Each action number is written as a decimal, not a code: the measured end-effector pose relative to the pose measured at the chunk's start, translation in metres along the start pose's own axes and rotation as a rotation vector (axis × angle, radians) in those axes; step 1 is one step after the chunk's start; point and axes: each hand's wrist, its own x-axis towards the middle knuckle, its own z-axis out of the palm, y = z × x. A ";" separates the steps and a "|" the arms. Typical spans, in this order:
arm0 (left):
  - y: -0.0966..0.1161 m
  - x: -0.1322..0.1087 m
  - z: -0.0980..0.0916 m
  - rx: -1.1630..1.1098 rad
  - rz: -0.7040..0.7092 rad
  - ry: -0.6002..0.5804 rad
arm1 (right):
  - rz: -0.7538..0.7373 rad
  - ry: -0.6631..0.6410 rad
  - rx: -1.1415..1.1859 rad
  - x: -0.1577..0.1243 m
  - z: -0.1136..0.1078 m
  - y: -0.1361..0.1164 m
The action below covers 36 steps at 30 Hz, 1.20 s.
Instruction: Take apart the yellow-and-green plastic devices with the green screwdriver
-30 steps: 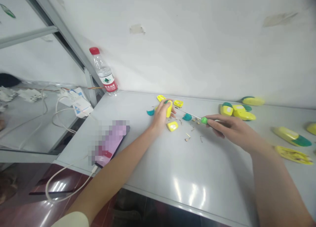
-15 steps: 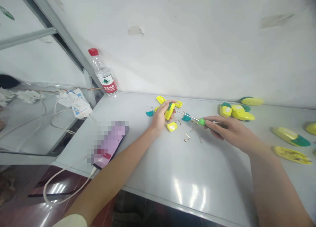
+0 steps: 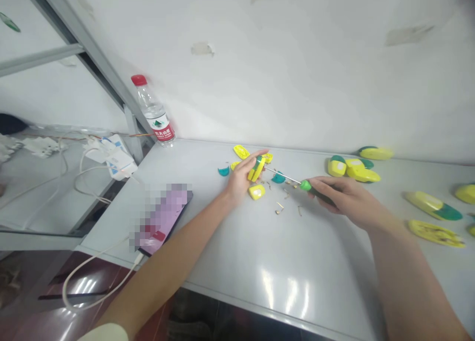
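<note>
My left hand [image 3: 239,179] grips a small yellow-and-green plastic case [image 3: 256,170], holding it on edge above the table. In my right hand [image 3: 343,195] is a screwdriver with a green handle [image 3: 306,185] and a long metal shaft [image 3: 284,175]. The shaft points left and its tip reaches the case; whether it is inside a gap cannot be made out. Around my left hand lie a yellow shell piece [image 3: 256,191], an open yellow shell half [image 3: 241,152] and teal caps [image 3: 223,171] [image 3: 278,177].
Small loose bits [image 3: 279,208] are scattered on the grey table [image 3: 237,252]. Several yellow-green cases [image 3: 361,171] lie to the right, with an open half [image 3: 436,233] nearer. A phone [image 3: 166,217] on a cable and a water bottle [image 3: 158,116] stand left. A white wall rises behind.
The case in my left hand has turned slightly and its fingers have straightened a little. The screwdriver remains against the case. The whole view has shifted slightly.
</note>
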 end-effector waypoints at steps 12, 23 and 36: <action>0.000 0.001 -0.005 0.033 0.008 0.003 | -0.091 0.070 -0.067 0.003 0.003 0.006; -0.003 0.010 -0.015 0.259 0.064 -0.022 | -0.176 0.122 -0.210 0.002 -0.005 0.013; -0.005 0.009 -0.010 0.218 -0.017 0.033 | -0.153 0.089 -0.173 0.003 -0.005 0.014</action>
